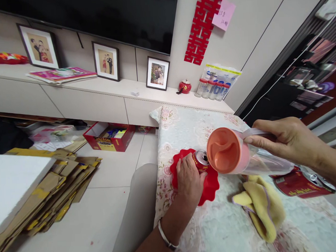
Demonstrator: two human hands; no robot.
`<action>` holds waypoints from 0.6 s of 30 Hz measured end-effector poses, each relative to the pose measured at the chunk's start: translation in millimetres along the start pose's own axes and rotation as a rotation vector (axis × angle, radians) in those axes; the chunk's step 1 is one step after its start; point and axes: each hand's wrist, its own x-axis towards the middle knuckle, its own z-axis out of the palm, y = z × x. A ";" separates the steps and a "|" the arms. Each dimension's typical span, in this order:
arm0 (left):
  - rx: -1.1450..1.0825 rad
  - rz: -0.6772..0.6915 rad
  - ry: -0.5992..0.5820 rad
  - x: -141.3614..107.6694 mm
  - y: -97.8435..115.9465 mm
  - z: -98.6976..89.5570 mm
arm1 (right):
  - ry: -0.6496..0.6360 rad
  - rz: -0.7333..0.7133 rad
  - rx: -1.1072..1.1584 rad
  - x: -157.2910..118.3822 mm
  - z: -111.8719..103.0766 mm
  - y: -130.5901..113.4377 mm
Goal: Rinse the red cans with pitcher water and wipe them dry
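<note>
My left hand (189,177) is wrapped round a red drink can (201,158), whose top shows an opening. The can is at a red wavy-rimmed plate (210,189) on the table. In my right hand (288,137), closed on the handle, a clear plastic pitcher (266,164) is tipped on its side. Its orange lid (223,150) comes close to the can's top. I cannot make out any liquid flowing. Beneath the pitcher lies a crumpled yellow cloth (262,207). A red carton of cans (301,185) stands to the right, partly covered by the pitcher.
A flowered tablecloth (190,121) covers the table. Behind it a low cabinet (100,101) holds framed photos, a red pot (185,87) and lidded glass jars (211,90). Flattened cardboard (61,182) and a red box (110,141) lie on the floor at left.
</note>
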 end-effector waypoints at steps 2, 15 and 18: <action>-0.011 0.004 -0.009 0.3 -0.4 -1.3 | 0.001 0.003 0.006 -0.2 -0.4 0.0; -0.010 0.002 -0.010 0.4 0.3 -1.9 | -0.013 0.032 0.007 0.2 0.2 -0.6; 0.000 -0.006 -0.016 0.8 1.4 -2.2 | -0.005 0.031 0.003 -0.4 0.6 0.0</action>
